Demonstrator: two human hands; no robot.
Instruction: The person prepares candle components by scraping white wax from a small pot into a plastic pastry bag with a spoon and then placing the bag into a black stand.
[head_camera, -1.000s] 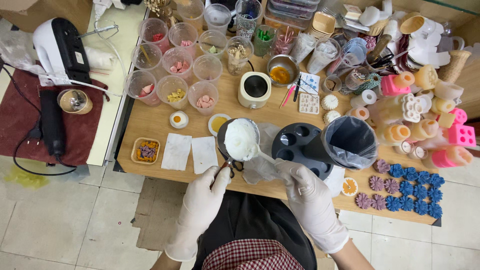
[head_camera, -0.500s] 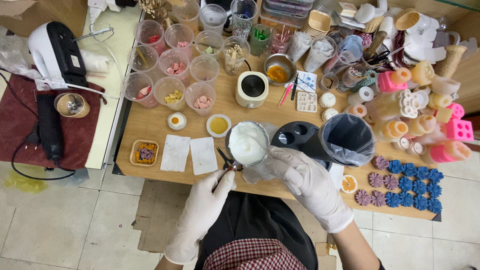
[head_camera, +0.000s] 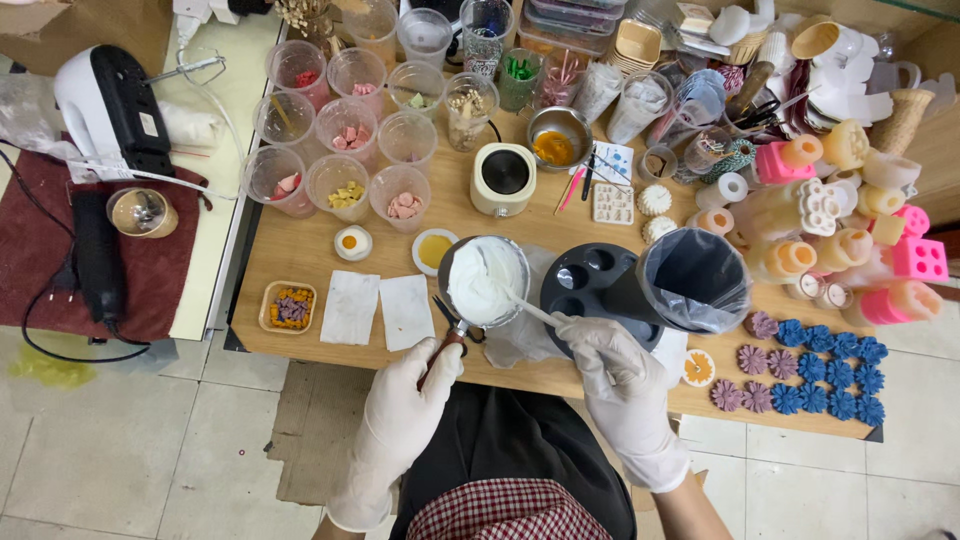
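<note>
Left hand (head_camera: 410, 385) grip closed on pot handle (head_camera: 441, 350), steadying small pot (head_camera: 484, 281) at frame centre above desk (head_camera: 310, 250); right hand (head_camera: 605, 350) grip closed on white spoon (head_camera: 527, 308), tip dipped in white paste.

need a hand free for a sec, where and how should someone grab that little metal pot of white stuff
Take the small metal pot by its dark handle, coming from the near table edge. The handle sticks out toward the person, clear of the white mass; the left hand already grips its end. The right hand holds a spoon dipping in from the right, so that side is blocked.
</note>
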